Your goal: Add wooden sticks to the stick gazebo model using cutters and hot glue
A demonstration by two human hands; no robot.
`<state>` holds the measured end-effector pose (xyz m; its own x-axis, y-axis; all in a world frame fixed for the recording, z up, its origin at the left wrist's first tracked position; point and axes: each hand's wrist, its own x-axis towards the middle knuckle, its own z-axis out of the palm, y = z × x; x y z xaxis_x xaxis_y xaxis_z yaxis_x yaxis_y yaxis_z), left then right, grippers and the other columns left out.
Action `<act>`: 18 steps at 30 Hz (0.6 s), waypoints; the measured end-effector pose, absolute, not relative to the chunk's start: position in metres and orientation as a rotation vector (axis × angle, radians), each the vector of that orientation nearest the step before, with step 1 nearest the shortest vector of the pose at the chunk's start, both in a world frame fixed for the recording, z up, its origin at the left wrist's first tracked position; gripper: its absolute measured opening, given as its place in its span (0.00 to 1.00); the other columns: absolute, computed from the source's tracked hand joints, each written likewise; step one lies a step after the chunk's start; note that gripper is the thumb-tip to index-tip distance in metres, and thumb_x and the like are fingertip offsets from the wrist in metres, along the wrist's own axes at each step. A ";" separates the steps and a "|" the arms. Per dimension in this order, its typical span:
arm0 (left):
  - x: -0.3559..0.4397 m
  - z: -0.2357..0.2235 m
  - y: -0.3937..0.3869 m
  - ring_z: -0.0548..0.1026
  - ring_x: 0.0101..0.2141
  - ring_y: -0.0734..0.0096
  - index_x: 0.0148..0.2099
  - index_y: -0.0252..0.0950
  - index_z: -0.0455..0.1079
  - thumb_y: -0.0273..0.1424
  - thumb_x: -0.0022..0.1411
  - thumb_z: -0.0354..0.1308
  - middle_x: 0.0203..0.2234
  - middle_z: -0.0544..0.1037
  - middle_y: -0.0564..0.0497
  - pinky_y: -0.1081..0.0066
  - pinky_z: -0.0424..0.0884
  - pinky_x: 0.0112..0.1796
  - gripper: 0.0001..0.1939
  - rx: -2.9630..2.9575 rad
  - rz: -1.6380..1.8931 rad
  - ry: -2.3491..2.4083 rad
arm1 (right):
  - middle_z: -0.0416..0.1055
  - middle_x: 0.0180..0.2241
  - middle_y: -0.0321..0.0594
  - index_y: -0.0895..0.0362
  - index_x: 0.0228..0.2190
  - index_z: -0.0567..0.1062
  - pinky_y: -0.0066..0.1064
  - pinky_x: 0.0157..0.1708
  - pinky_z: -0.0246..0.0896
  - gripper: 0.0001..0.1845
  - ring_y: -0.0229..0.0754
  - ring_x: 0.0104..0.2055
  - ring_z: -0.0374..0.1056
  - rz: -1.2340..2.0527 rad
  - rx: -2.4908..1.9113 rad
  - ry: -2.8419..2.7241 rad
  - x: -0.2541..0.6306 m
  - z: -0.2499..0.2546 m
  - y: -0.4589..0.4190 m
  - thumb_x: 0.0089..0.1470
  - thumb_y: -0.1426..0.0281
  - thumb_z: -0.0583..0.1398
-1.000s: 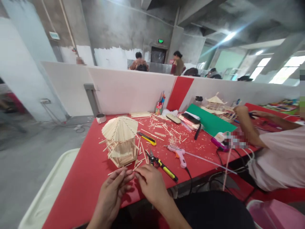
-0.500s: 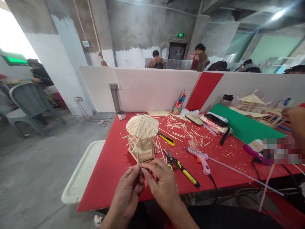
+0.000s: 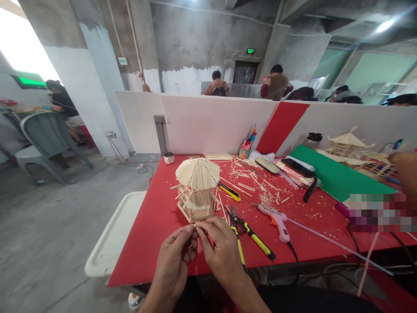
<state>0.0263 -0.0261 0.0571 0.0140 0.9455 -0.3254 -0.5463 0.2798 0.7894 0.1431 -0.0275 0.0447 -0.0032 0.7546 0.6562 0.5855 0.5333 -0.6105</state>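
Observation:
My left hand (image 3: pixel 177 254) and my right hand (image 3: pixel 218 245) meet fingertip to fingertip over the front of the red table (image 3: pixel 137 243). Both are closed in a pinch, around something small and pale that is mostly hidden by the fingers. Just beyond them stands a small pavilion model (image 3: pixel 197 189) built of thin wooden sticks, with a ribbed, many-sided roof. Pruning shears (image 3: pixel 243 226) with yellow and black handles lie partly behind my right hand. A yellow utility knife (image 3: pixel 230 191) rests beside the model, pointing toward it.
Right of the shears lies a pink glue gun (image 3: pixel 276 221) with a long glue stick. Loose sticks and scraps (image 3: pixel 260 180) litter the back. A tape roll (image 3: pixel 169 157), pen cup (image 3: pixel 245 149) and green board (image 3: pixel 339 174) are farther off. Another person's arm (image 3: pixel 405 171) shows at right.
The view has shifted slightly, so the scene sits a little farther right. My hands stay pinched together in front of the model, with only slight finger movement.

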 end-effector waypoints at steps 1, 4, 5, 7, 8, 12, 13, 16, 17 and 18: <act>0.026 0.057 -0.026 0.66 0.19 0.81 0.27 0.30 0.76 0.36 0.40 0.70 0.18 0.72 0.53 0.81 0.63 0.19 0.14 0.540 1.246 0.978 | 0.71 0.35 0.39 0.54 0.39 0.74 0.29 0.39 0.64 0.11 0.37 0.38 0.67 0.202 -1.135 -1.688 0.143 0.045 -0.027 0.59 0.71 0.53; 0.026 0.055 -0.024 0.65 0.18 0.82 0.26 0.30 0.76 0.37 0.41 0.70 0.17 0.72 0.52 0.81 0.61 0.18 0.14 0.600 1.248 0.987 | 0.71 0.34 0.39 0.53 0.40 0.74 0.29 0.38 0.64 0.11 0.37 0.38 0.67 0.228 -1.117 -1.701 0.145 0.045 -0.026 0.59 0.71 0.53; 0.026 0.054 -0.024 0.65 0.18 0.81 0.26 0.30 0.76 0.37 0.41 0.70 0.17 0.72 0.52 0.81 0.61 0.17 0.14 0.621 1.255 0.986 | 0.71 0.34 0.39 0.53 0.41 0.74 0.29 0.39 0.64 0.11 0.37 0.38 0.67 0.241 -1.110 -1.702 0.146 0.045 -0.025 0.59 0.71 0.53; 0.026 0.054 -0.023 0.65 0.17 0.81 0.26 0.30 0.76 0.37 0.41 0.70 0.17 0.72 0.51 0.81 0.60 0.17 0.15 0.662 1.267 0.990 | 0.71 0.35 0.39 0.52 0.41 0.74 0.29 0.39 0.64 0.12 0.37 0.39 0.67 0.271 -1.100 -1.703 0.147 0.046 -0.025 0.59 0.71 0.53; 0.026 0.054 -0.023 0.65 0.17 0.81 0.26 0.30 0.76 0.38 0.41 0.70 0.16 0.72 0.51 0.80 0.60 0.17 0.15 0.677 1.272 0.995 | 0.71 0.35 0.40 0.52 0.41 0.75 0.29 0.40 0.64 0.12 0.38 0.39 0.67 0.285 -1.097 -1.704 0.148 0.046 -0.025 0.59 0.71 0.53; 0.028 0.055 -0.022 0.65 0.17 0.81 0.27 0.30 0.77 0.38 0.40 0.71 0.15 0.71 0.52 0.80 0.60 0.17 0.16 0.700 1.291 1.009 | 0.71 0.35 0.39 0.51 0.43 0.74 0.29 0.39 0.65 0.13 0.38 0.39 0.67 0.311 -1.090 -1.712 0.146 0.049 -0.026 0.59 0.71 0.53; 0.028 0.055 -0.022 0.65 0.17 0.81 0.27 0.30 0.77 0.38 0.39 0.71 0.15 0.71 0.52 0.80 0.60 0.17 0.16 0.701 1.301 1.010 | 0.72 0.36 0.40 0.51 0.43 0.74 0.30 0.40 0.65 0.13 0.38 0.40 0.68 0.311 -1.087 -1.708 0.146 0.050 -0.026 0.59 0.71 0.53; 0.029 0.056 -0.022 0.65 0.17 0.79 0.28 0.30 0.78 0.38 0.36 0.72 0.16 0.73 0.51 0.80 0.61 0.16 0.18 0.696 1.343 1.036 | 0.72 0.39 0.41 0.52 0.45 0.73 0.29 0.41 0.65 0.14 0.38 0.42 0.68 0.292 -1.133 -1.663 0.155 0.047 -0.025 0.59 0.69 0.52; 0.029 0.056 -0.021 0.66 0.17 0.79 0.28 0.30 0.78 0.38 0.36 0.72 0.16 0.73 0.51 0.80 0.61 0.16 0.18 0.694 1.356 1.051 | 0.73 0.40 0.41 0.52 0.45 0.73 0.29 0.41 0.65 0.14 0.38 0.42 0.69 0.268 -1.182 -1.636 0.164 0.043 -0.024 0.60 0.68 0.52; 0.028 0.055 -0.021 0.65 0.17 0.79 0.28 0.30 0.78 0.38 0.35 0.72 0.16 0.73 0.51 0.80 0.61 0.16 0.18 0.694 1.369 1.064 | 0.73 0.39 0.42 0.52 0.44 0.73 0.29 0.39 0.66 0.14 0.39 0.41 0.69 0.228 -1.247 -1.603 0.177 0.039 -0.022 0.60 0.67 0.51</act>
<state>0.0285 -0.0211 0.0553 -0.1139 0.9745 -0.1931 -0.4271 0.1275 0.8952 0.1766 -0.0223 0.0386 0.0869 0.7961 0.5989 0.5972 0.4396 -0.6709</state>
